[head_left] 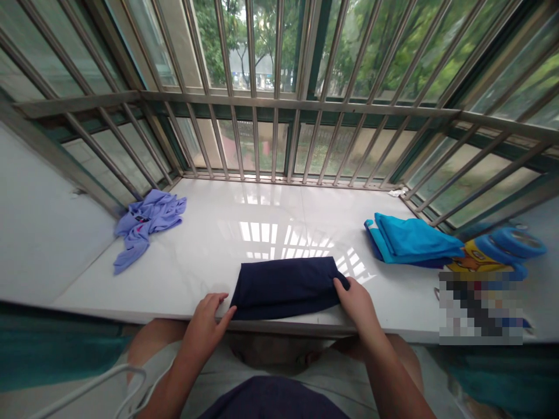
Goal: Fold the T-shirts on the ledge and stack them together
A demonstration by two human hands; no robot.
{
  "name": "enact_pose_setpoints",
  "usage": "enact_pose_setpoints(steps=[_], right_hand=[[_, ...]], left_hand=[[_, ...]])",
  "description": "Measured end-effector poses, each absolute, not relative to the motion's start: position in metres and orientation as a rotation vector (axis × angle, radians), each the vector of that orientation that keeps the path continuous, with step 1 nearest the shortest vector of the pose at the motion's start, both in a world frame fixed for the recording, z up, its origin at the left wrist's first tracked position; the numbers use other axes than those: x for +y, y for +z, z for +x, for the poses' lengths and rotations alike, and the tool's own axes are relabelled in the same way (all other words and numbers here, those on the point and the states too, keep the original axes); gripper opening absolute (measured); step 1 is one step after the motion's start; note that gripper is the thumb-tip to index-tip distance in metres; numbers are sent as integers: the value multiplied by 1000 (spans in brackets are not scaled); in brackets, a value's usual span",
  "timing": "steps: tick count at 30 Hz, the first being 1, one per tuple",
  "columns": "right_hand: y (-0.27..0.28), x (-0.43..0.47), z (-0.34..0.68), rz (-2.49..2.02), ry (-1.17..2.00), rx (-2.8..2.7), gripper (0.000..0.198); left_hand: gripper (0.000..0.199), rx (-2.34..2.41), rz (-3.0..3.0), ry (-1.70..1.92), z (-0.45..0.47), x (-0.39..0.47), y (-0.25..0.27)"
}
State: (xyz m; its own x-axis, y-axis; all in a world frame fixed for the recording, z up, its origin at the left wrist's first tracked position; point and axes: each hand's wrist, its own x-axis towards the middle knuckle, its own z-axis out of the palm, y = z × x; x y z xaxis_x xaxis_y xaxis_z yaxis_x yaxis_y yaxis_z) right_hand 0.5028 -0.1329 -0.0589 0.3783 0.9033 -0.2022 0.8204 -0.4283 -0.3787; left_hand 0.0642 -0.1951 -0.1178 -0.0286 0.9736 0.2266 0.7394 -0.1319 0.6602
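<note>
A navy garment (286, 288) lies folded into a long strip near the front edge of the white sill. My right hand (353, 297) pinches its right end, where the fabric bunches up a little between thumb and fingers. At the other end, my left hand (209, 317) has its fingers apart, with the thumb at the garment's lower left corner and the other fingers over the sill. What kind of garment it is does not show.
A crumpled lilac garment (151, 224) lies at the left. On the right sits a stack of folded bright blue clothes (414, 237), beside a blue and yellow container (489, 253) and a blurred-out patch. Metal window bars (301, 105) enclose the back of the white sill (209, 233).
</note>
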Motion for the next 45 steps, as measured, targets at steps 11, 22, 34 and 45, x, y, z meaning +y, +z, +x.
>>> enact_pose_setpoints(steps=[11, 22, 34, 45], right_hand=[[-32, -149, 388, -1731, 71, -1776, 20], [-104, -172, 294, -1214, 119, -2503, 23], [-129, -191, 327, -1105, -7, -2446, 71], [-127, -180, 349, -1057, 227, -2124, 36]], left_hand=[[43, 1406, 1564, 905, 112, -189, -106], [55, 1436, 1332, 874, 115, -170, -99], [45, 1529, 1595, 892, 115, -166, -102], [46, 1845, 1744, 943, 91, -141, -106]])
